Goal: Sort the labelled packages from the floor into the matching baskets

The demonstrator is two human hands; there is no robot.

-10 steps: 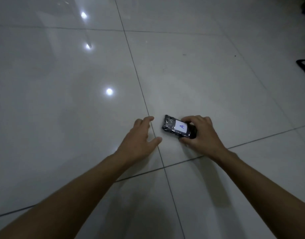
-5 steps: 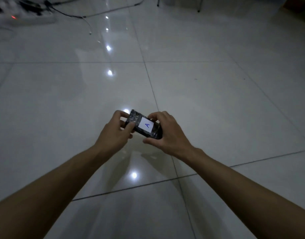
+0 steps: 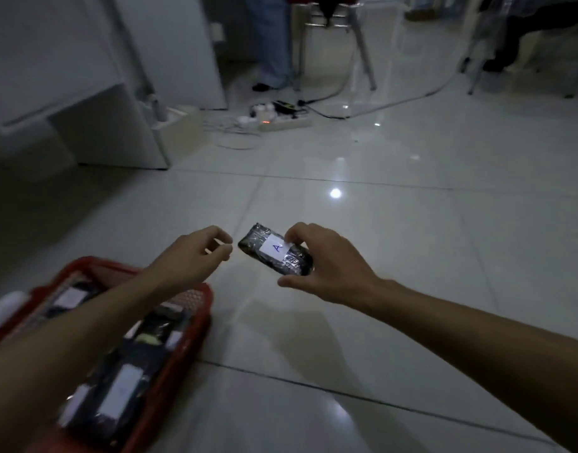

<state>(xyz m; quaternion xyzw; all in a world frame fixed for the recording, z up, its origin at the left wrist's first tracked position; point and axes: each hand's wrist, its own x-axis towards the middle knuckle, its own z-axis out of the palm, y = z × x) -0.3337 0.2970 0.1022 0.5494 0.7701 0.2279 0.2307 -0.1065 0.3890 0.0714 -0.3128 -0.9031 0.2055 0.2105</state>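
A small black foil-wrapped package (image 3: 271, 253) with a white label marked "A" is held above the floor in the middle of the view. My right hand (image 3: 327, 266) grips its right end, fingers over the top and thumb below. My left hand (image 3: 196, 256) hovers just left of the package, fingers loosely curled, not touching it. A red basket (image 3: 201, 300) sits at the lower left under my left forearm and holds several dark packages with white labels.
White cabinets (image 3: 95, 103) stand at the back left. A power strip (image 3: 281, 122) with cables lies on the floor behind. Chair legs (image 3: 363, 44) and a person's legs (image 3: 271, 44) stand at the back. Glossy floor tiles (image 3: 412, 223) spread right.
The package was picked up from the floor with both hands. Now my left hand has let go and only the right holds it. The view swung up and the red basket came into sight.
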